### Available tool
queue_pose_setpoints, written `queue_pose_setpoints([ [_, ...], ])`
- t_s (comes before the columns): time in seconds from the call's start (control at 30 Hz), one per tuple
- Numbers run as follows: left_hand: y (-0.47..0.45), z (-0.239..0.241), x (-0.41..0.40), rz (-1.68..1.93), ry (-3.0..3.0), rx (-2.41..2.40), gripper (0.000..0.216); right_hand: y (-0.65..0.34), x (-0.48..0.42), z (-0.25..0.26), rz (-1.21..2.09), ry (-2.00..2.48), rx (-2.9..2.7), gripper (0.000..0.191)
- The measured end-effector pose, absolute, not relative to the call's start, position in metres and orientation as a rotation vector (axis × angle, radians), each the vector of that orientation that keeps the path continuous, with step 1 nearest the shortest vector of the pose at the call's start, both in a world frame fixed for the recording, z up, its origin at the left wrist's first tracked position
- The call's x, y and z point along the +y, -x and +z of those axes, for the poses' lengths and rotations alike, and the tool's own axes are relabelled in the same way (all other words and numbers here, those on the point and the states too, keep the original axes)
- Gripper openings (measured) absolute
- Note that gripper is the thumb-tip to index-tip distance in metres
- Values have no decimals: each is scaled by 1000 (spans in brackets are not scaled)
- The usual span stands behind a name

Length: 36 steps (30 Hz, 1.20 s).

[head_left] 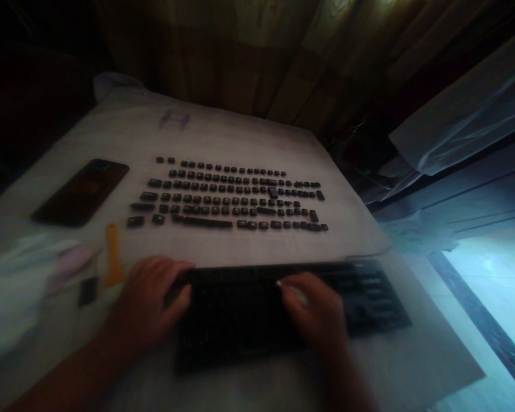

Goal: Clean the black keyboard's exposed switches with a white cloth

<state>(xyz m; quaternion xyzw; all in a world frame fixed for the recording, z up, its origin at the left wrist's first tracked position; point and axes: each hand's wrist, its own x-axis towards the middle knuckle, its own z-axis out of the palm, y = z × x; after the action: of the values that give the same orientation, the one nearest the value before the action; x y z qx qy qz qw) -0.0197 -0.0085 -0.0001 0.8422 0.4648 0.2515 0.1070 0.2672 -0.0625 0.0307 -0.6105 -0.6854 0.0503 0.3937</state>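
Note:
A black keyboard [240,320] lies in front of me, its left and middle area dark and without visible keycaps, while keys seem to remain at its right end. My left hand [152,294] grips the keyboard's upper left corner between thumb and fingers. Over the middle of the keyboard, my right hand [315,306] is closed in a pinch around a small white thing [278,284], too blurred to name; more white shows between the fingers. Beyond the keyboard, loose black keycaps [214,200] lie in several rows, with the long space bar [208,222] in the nearest row.
A dark phone [81,191] lies at the left. Near my left hand are an orange scraper-like tool [112,254], a small dark piece [88,290] and a white and pink cloth or bag [21,292]. A pale cover spreads over the table [240,134]; its right edge drops towards a tiled floor [489,280].

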Motion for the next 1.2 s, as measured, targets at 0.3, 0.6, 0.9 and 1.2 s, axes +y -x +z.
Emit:
queue_pose_setpoints([
  [0.3,21,0,-7,737,-2460,1393,27,-284,-55,37,106,1416,-2000,16],
  [0.6,24,-4,-6,774,-2505,1385,25,-277,-51,30,24,1300,-2036,18],
  [0.9,23,7,-2,745,-2588,1355,23,-276,-53,29,28,1317,-2068,21],
  [1.2,23,4,-2,765,-2509,1407,24,-274,-53,28,47,1354,-2091,21],
])
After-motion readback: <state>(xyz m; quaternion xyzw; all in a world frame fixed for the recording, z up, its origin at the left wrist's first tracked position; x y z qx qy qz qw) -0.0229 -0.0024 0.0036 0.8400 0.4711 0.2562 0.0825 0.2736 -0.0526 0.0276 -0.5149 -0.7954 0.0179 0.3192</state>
